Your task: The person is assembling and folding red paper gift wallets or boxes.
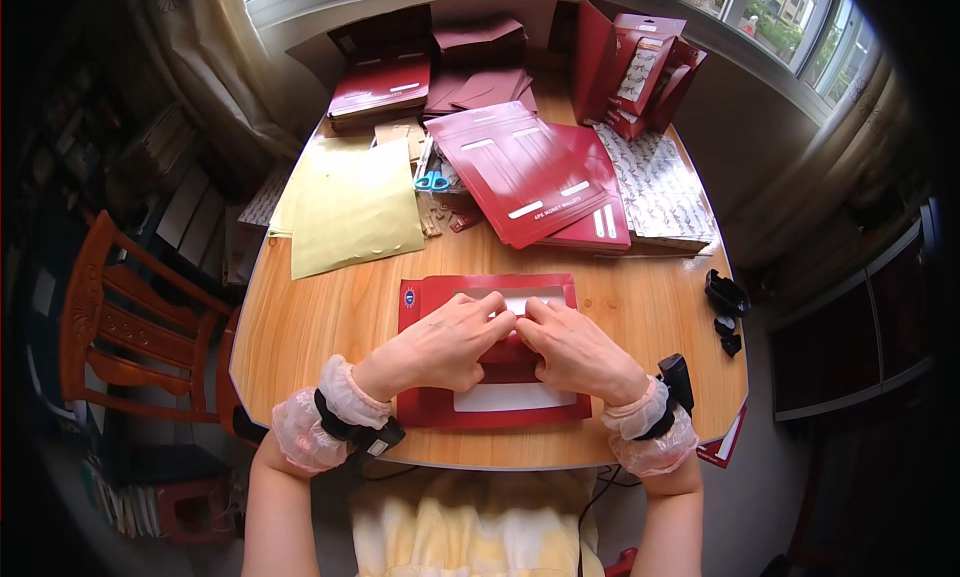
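A flat red cardboard sleeve [425, 409] with white window-like areas lies on the table right in front of me. My left hand [438, 343] and my right hand [580, 349] meet over its middle. On both, the fingers are bent and closed, with thumbs and fingertips close together at a red part of the cardboard between the two white areas. The fingertips are partly hidden, so the exact grip is hard to see.
Behind the sleeve lie yellow paper sheets [355, 212], blue-handled scissors [432, 182] and red printed folders [520, 172]. Farther back are stacked red folders [380, 82] and upright red packages [640, 72]. Patterned sheets [655, 187] and small black objects [726, 295] sit right; a wooden chair [145, 327] stands left.
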The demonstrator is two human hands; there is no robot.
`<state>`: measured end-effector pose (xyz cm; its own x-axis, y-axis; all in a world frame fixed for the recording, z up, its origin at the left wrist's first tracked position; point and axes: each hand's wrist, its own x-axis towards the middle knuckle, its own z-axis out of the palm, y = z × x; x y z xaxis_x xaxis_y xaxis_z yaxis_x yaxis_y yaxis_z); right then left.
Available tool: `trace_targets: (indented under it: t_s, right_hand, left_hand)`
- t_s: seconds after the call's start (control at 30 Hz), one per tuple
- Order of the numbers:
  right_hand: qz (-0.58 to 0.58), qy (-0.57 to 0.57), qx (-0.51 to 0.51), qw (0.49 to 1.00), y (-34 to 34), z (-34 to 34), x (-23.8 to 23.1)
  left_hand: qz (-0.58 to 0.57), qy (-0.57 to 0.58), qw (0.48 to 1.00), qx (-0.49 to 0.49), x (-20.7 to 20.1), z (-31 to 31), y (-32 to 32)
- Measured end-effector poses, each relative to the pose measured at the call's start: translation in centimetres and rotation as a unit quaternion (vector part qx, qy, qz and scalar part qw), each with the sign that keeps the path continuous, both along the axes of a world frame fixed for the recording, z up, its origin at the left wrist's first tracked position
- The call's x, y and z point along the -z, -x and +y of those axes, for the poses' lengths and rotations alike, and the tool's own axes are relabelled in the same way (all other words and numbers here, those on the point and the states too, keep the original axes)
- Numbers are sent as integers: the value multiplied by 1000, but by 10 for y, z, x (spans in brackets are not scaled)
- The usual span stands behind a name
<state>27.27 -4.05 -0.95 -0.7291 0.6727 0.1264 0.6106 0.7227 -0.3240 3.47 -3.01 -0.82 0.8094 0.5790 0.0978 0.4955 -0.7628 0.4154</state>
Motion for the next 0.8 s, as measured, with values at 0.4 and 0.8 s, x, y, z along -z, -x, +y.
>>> trace_targets:
  t_s: [0.4,0.8]
  right_hand:
    - [-2,9,-12,1000,1,0,4]
    - [15,58,-24,998,-8,3,-6]
  left_hand:
    - [-26,31,999,18,3,2,5]
    - [-20,89,996,-7,-1,3,14]
